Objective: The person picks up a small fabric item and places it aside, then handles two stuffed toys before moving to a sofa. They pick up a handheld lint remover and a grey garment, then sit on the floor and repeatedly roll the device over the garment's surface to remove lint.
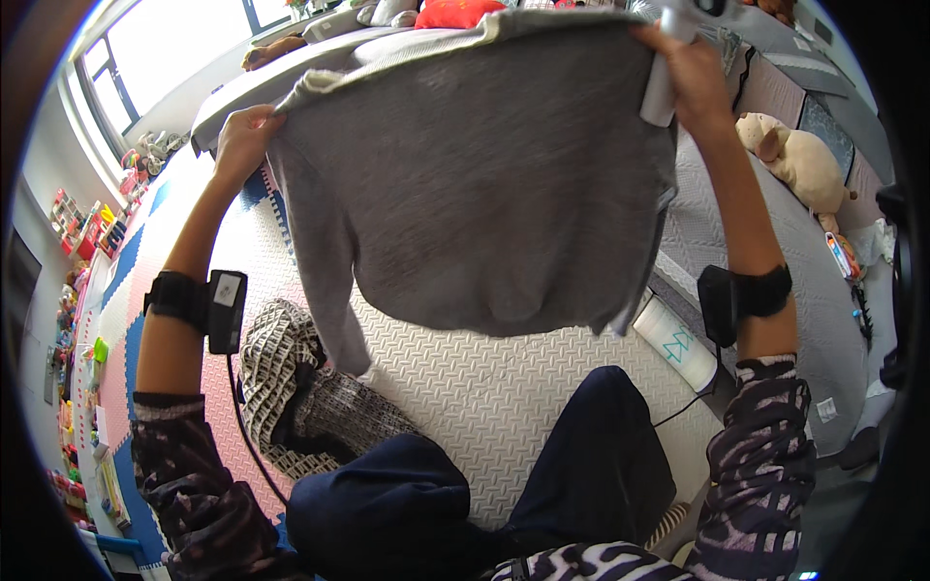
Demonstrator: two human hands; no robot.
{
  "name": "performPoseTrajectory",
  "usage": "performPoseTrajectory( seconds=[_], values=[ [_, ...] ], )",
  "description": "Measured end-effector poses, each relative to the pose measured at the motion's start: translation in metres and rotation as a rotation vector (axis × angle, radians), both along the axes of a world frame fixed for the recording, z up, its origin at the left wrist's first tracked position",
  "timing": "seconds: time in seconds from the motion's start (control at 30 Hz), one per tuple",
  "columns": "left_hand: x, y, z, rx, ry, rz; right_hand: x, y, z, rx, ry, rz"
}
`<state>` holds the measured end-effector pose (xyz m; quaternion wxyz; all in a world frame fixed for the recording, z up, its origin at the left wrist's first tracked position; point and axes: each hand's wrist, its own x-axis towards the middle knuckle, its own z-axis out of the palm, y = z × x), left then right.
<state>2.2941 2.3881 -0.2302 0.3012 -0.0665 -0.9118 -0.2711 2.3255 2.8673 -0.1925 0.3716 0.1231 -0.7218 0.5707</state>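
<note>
A grey knitted sweater (494, 181) hangs stretched out in the air between my two hands. My left hand (247, 141) pinches it near one upper corner. My right hand (690, 80) grips the opposite upper corner and also holds a white handheld device (660, 91) with a cylindrical handle, whose head is partly cut off by the top of the frame. One sleeve dangles on the left; the other is mostly hidden behind the body. Below, a crumpled black-and-cream knitted garment (320, 399) lies on the foam mat (465, 378) beside my left knee.
A grey sofa (770, 290) curves along the right, with a plush dog (799, 160) on it. A white cylindrical package (676, 341) lies at its base. Several toys line the left wall. A red cushion (458, 11) rests at the back. Cables run from my forearm straps.
</note>
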Motion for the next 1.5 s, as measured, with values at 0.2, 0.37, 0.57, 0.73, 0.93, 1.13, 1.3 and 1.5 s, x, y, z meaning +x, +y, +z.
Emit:
performPoseTrajectory(
  seconds=[0.2, 0.37, 0.57, 0.73, 0.93, 1.13, 1.3, 1.5],
  values=[
    [-0.053, -0.008, -0.022, 0.352, -0.209, 0.099, -0.073, -0.014, -0.06, 0.004, -0.13, 0.015],
    [-0.076, -0.008, -0.016, 0.519, -0.072, -0.06, -0.105, -0.015, -0.073, -0.126, -0.144, -0.006],
    [-0.046, -0.02, -0.056, 0.66, 0.085, -0.226, -0.072, -0.016, -0.067, -0.246, -0.029, 0.209],
    [0.025, -0.059, -0.169, 0.548, -0.268, -0.076, 0.011, -0.022, -0.121, -0.253, -0.648, 0.551],
    [0.083, -0.052, -0.338, 0.866, -0.808, -0.114, 0.081, -0.125, -0.318, -0.294, -1.406, 0.806],
    [0.15, -0.071, -0.432, -0.089, -1.114, -0.424, 0.123, -0.205, -0.445, -0.236, -1.84, 0.856],
    [0.177, -0.114, -0.446, -0.496, -1.189, -0.264, 0.099, -0.203, -0.471, 0.231, -1.416, 0.555],
    [0.163, -0.181, -0.432, -0.394, -1.331, -0.069, 0.049, -0.154, -0.488, 0.656, -0.796, -0.191]
  ],
)
